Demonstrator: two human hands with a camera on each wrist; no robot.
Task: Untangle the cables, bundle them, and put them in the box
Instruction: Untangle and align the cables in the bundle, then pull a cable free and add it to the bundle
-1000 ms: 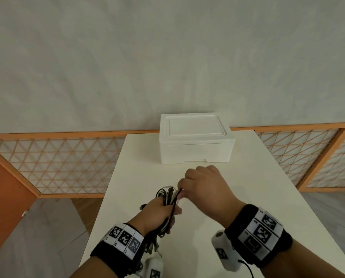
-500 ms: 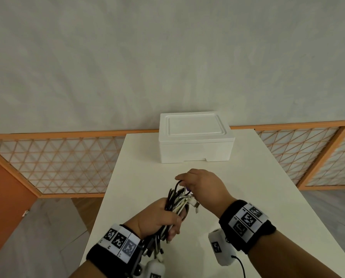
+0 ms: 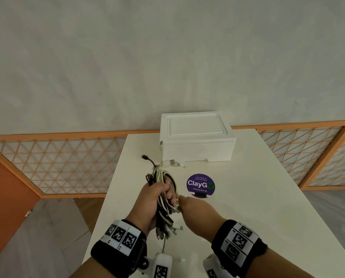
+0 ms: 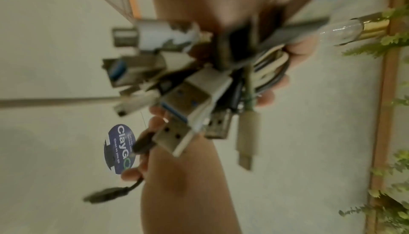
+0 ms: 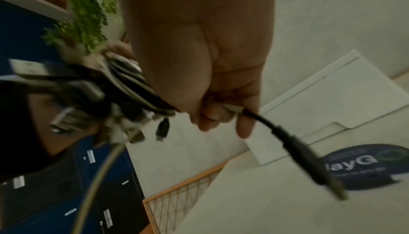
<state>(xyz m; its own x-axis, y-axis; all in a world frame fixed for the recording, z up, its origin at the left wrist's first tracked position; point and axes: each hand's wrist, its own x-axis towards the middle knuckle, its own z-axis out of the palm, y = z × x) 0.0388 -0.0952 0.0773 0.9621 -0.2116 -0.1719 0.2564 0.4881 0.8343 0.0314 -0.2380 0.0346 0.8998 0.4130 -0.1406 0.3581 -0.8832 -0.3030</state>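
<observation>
1. Nearest, two wrists with black bands carrying black-and-white square markers, raised above a white counter (image 3: 258, 197).
2. Left hand (image 3: 153, 197) wrapped tight around a bundle of cables (image 3: 163, 199), black and white strands mixed, held roughly upright above the counter.
3. Below that fist, a cluster of plug ends (image 4: 186, 101) hanging loose: flat metal USB heads, some with blue inserts, some white-shelled, some black; much of it blurred in the left wrist view.
4. Right hand (image 3: 193, 209) touching the left one at the bundle's right side, fingers (image 5: 221, 115) curled and pinching a single black cable (image 5: 294, 146) close to its plug, the plug end sticking out past the fingertips.
5. Above the left fist, the rest of the bundle fanning out: a black connector (image 3: 144, 157) pointing up and left, a white connector (image 3: 170, 163) lying out to the right.
6. Just beyond the right hand, on the counter, a round purple sticker (image 3: 200, 184) reading "ClayGO".
7. Further ahead of both hands, a white foam box (image 3: 197, 137) at the far edge of the counter, lid on, well apart from the bundle.
8. Behind the box, a plain pale wall; to either side, an orange-framed lattice panel (image 3: 53, 163).
</observation>
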